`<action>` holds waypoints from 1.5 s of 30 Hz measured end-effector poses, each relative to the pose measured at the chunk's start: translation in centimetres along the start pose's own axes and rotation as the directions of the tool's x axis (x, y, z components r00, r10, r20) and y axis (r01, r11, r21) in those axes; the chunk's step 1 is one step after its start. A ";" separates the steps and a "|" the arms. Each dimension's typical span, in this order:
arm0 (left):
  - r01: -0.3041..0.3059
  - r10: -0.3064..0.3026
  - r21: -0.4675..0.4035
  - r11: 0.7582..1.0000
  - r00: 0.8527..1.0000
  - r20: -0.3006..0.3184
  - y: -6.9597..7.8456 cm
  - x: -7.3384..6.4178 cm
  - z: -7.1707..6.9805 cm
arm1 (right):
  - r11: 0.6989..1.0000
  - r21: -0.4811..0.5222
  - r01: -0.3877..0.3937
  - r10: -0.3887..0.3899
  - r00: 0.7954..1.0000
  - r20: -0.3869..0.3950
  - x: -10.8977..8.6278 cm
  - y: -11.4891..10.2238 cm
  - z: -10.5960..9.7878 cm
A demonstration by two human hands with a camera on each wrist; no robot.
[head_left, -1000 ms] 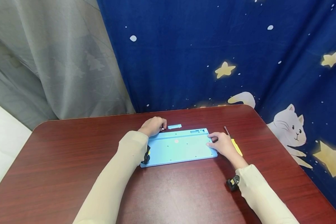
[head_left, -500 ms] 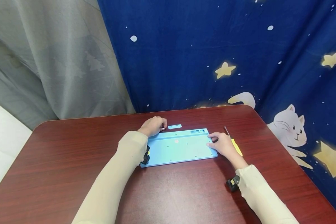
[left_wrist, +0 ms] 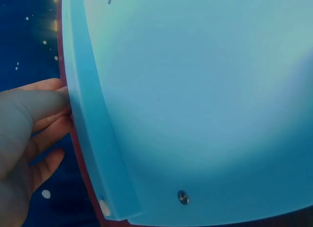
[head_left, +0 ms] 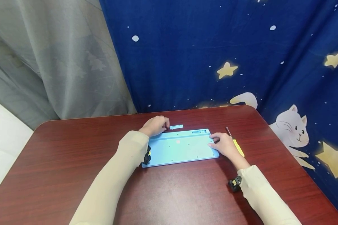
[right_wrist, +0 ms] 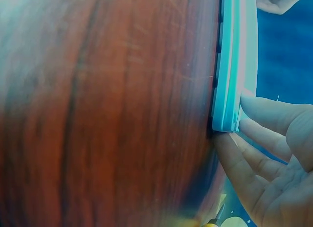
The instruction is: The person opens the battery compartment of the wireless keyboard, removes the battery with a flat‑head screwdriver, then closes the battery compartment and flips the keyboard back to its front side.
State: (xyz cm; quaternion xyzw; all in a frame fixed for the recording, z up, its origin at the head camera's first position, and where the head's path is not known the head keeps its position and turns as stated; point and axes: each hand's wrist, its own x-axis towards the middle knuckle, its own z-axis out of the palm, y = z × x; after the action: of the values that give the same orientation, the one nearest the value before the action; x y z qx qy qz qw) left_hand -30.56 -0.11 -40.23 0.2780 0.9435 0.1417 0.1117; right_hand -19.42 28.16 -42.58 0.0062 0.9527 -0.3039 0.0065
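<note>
A light blue keyboard lies underside up on the table, screws showing, with an open battery compartment at its far right. My right hand grips the right end, thumb on the upper face and fingers at the side edge, as the right wrist view also shows. Beyond the far left edge is my left hand, fingers bent, thumb and fingertips drawn together. In the left wrist view the keyboard's edge hides those fingertips; I cannot tell whether they pinch anything. Just right of them lies the blue battery cover.
A yellow-handled screwdriver lies right of the keyboard, beside the right hand. The dark red wooden table ends at the back in front of a blue star-patterned curtain and a grey curtain.
A small whitish spot at the left fingertips has gone out of sight as that hand shifts slightly right, closer to the cover. The right hand and keyboard hold still.
</note>
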 end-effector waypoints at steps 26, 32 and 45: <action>-0.110 0.111 0.027 0.994 0.993 -0.029 1.9 -1.7 1.2 | 1.000 -0.009 0.010 -0.010 1.000 0.005 -0.1 0.0 -0.1; -0.103 0.101 -0.019 0.994 0.990 -0.094 1.8 -2.3 1.9 | 1.000 -0.006 0.014 -0.014 1.000 0.004 0.1 0.0 -0.2; -0.139 0.015 -0.447 0.884 0.963 -0.270 0.3 -3.1 3.8 | 0.997 0.065 -0.039 0.033 0.996 0.082 0.7 -0.6 -0.9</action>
State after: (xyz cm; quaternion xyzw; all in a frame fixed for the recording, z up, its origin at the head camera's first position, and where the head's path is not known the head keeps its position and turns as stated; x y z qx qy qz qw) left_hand -26.72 -0.83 -43.31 0.2600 0.8772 0.4012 0.0449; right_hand -20.10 28.21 -41.53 0.0113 0.9407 -0.3352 0.0505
